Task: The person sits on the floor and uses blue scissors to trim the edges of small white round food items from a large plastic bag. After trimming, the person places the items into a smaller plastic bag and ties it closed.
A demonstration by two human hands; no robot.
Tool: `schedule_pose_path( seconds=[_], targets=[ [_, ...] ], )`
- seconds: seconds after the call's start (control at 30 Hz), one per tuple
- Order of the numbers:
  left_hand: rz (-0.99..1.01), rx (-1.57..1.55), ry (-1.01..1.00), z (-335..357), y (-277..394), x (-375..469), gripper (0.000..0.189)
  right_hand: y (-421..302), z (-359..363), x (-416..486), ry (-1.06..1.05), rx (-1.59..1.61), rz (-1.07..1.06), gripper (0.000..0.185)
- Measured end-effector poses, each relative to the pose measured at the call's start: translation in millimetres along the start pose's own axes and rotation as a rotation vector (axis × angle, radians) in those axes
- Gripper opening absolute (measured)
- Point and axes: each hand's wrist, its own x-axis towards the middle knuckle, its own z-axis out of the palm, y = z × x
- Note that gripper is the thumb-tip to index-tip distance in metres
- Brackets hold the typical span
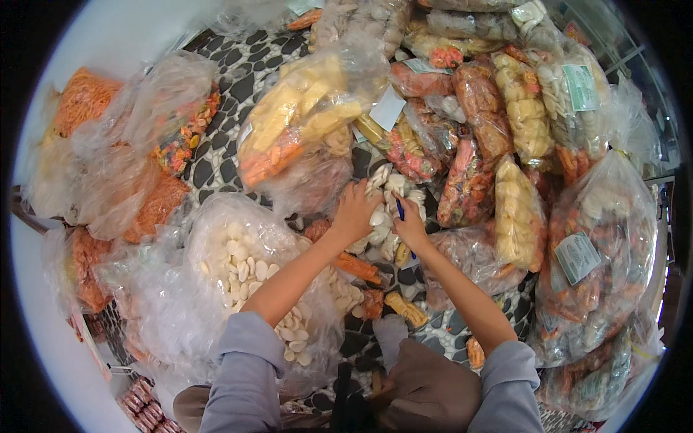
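Observation:
In the middle, my left hand [354, 210] lies against the left edge of a clear plastic bag of white crackers [381, 219], its fingers curled at the edge. My right hand [411, 223], over the right side of that bag, is shut on a slim blue tool like a pen [400, 209]. A bit of pale paper [412, 262] shows below the right hand. Close to my left forearm, a large open plastic bag holds round white chips [246, 273]. Orange snack sticks [357, 267] lie just under my left wrist.
Beyond my hands stands a big bag of yellow and orange snacks [303, 108]. Many filled bags, such as the yellow snack bag [517, 211] and a large labelled bag [595, 243], crowd the right. Bags of orange shreds [157, 208] line the left. The floor [230, 92] has a pebble pattern.

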Motion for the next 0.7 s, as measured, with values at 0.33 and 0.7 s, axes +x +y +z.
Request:
schedule_pose_path(
  seconds=[0.33,0.7],
  targets=[
    [-0.249,-0.793,0.159,-96.0,19.9,-62.7,0.031,-104.7,-46.3,-63.5,-0.043,-0.073,0.055,0.034],
    [-0.323,-1.489,0.591,-228.3,41.3,-221.6,0.04,-248.8,1.7,-187.5,-0.118,-0.463,-0.949,0.028]
  ],
)
